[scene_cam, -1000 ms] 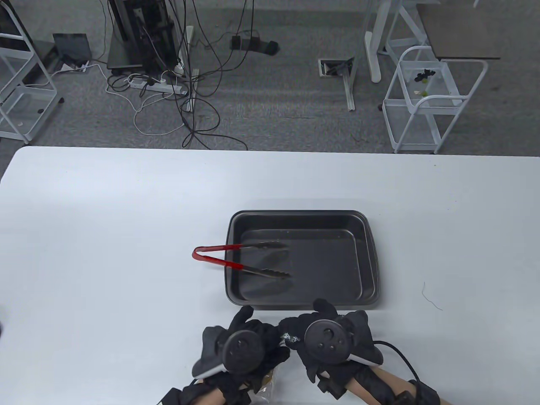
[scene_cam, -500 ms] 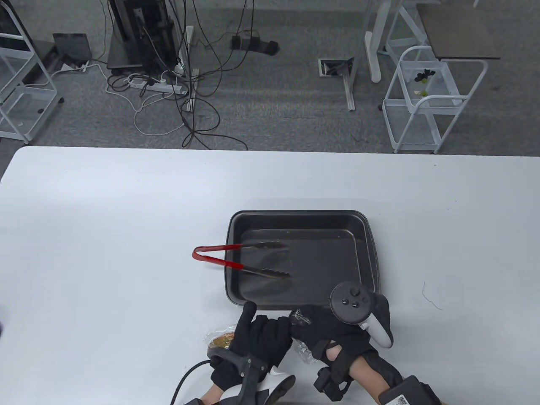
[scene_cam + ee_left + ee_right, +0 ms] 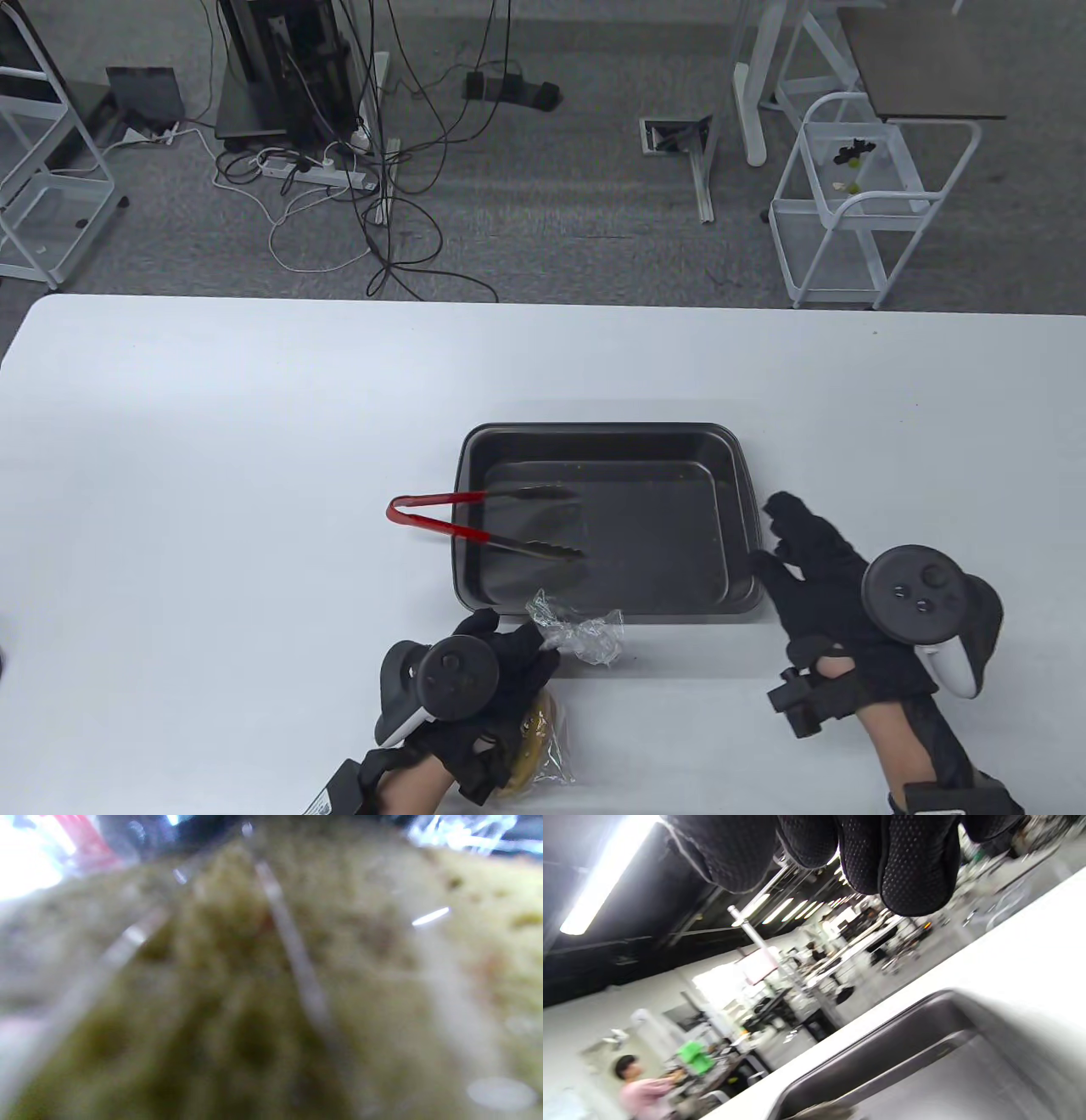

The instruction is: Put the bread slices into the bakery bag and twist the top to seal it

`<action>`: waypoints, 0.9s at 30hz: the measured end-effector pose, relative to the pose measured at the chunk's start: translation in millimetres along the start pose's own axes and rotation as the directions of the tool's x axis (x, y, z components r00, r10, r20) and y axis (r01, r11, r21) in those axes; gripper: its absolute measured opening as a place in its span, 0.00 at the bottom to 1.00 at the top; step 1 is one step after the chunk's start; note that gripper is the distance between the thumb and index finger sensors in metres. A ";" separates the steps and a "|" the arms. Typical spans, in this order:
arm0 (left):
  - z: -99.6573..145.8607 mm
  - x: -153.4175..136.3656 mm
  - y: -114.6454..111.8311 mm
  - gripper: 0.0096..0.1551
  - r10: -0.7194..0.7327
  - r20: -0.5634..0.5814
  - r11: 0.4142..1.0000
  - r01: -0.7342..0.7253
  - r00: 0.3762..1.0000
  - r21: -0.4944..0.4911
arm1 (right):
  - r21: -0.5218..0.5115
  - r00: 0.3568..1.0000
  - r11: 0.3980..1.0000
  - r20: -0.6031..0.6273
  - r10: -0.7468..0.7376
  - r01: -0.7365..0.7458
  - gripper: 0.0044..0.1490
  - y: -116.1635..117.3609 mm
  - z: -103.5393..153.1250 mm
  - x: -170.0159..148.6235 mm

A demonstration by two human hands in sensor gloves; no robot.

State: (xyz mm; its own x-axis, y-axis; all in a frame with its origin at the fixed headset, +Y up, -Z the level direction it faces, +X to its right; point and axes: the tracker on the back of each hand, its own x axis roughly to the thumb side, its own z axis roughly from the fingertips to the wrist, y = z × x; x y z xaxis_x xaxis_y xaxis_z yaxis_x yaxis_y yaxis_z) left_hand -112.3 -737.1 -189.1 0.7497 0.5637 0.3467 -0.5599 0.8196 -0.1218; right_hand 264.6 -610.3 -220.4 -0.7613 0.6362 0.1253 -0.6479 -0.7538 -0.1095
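The clear bakery bag [image 3: 547, 747] lies near the table's front edge with brown bread slices [image 3: 530, 743] inside it. Its twisted, crumpled top [image 3: 581, 632] sticks out towards the tray. My left hand [image 3: 509, 658] grips the bag at the neck, fingers curled round it. The left wrist view is filled by blurred bread [image 3: 271, 984] behind plastic. My right hand [image 3: 802, 543] hovers at the tray's right edge with straight fingers [image 3: 908, 866], holding nothing.
A dark baking tray [image 3: 747, 509] sits mid-table, its rim [image 3: 882, 1035] close under my right hand. Red-handled tongs [image 3: 475, 531] lie across its left edge. A thin thread [image 3: 865, 598] lies on the table to the right.
My right hand let go of the bag's top and moved right and away, beside the tray. My left hand turned over and now holds the bag alone.
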 end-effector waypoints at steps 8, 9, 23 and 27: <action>0.1 -3.0 -0.2 0.24 0.042 -0.017 0.999 -0.042 0.999 0.003 | -0.054 0.965 0.990 -0.239 0.113 -0.129 0.44 -30.5 -6.3 -91.6; 0.5 -3.9 -0.1 0.24 0.047 -0.020 0.999 -0.047 0.999 0.009 | -0.052 0.959 0.990 -0.259 0.113 -0.130 0.44 -30.0 -6.4 -101.0; 1.3 -19.1 0.8 0.24 0.217 -0.088 0.976 -0.215 0.972 0.029 | 0.128 0.812 0.826 -0.154 0.563 -0.549 0.33 31.6 -9.3 -174.9; 0.8 -18.0 0.5 0.24 0.231 -0.093 0.973 -0.231 0.969 0.009 | 0.089 0.546 0.539 0.147 0.825 -0.838 0.35 62.6 -17.2 -165.9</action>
State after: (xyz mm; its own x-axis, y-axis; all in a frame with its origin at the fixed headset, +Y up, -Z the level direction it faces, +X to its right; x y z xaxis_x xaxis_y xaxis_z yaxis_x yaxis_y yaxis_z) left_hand -126.4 -747.0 -194.7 0.6296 0.7447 0.2216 -0.7211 0.6662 -0.1901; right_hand 349.9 -760.2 -265.0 -0.9465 -0.2985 0.1226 0.2908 -0.9537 -0.0765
